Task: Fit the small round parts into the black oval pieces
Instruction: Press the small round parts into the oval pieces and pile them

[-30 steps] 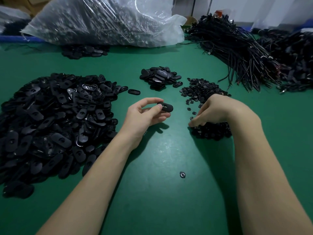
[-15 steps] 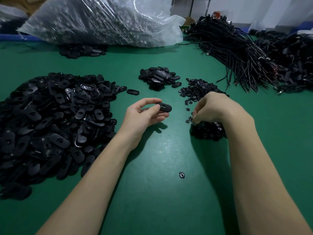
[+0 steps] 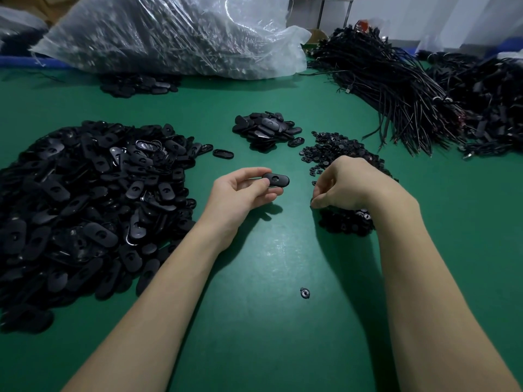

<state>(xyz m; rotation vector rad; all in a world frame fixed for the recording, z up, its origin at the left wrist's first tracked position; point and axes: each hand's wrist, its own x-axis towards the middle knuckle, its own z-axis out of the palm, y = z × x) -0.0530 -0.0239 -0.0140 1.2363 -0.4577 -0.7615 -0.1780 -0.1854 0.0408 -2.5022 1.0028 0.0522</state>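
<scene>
On a green surface (image 3: pixel 254 321), the left hand (image 3: pixel 240 193) pinches one black oval piece (image 3: pixel 276 179) between thumb and fingertips, held just above the surface. The right hand (image 3: pixel 345 185), fingers curled, hovers over a pile of small round parts (image 3: pixel 336 148); whether it holds one cannot be told. A large heap of oval pieces (image 3: pixel 90 199) lies to the left.

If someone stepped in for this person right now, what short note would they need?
Left hand pinches one black oval piece above the table, its centre hole unfilled.
Right hand has its fingers curled over the pile of small round parts; whether it holds one cannot be seen.
Big pile of oval pieces lies left, a smaller pile behind. One stray round part lies near.
Left to do: pick a round part, press it into the held piece.
</scene>
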